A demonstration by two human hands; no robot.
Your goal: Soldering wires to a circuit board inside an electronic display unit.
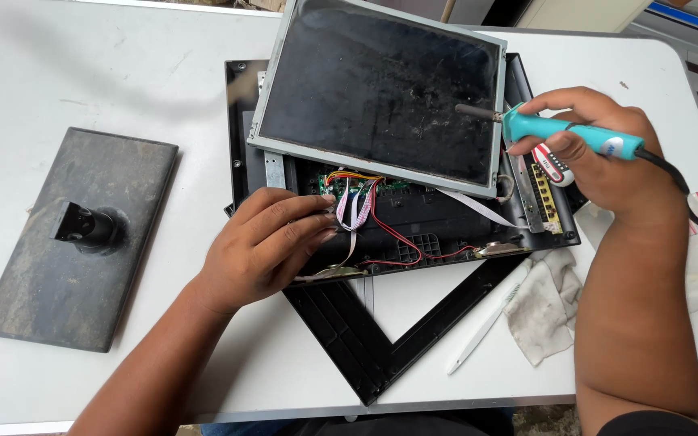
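Two bare hands, left [264, 242] and right [599, 153], on bare forearms; no rings, watch or gloves; a dark sleeve edge at the right elbow; short, unpainted fingernails
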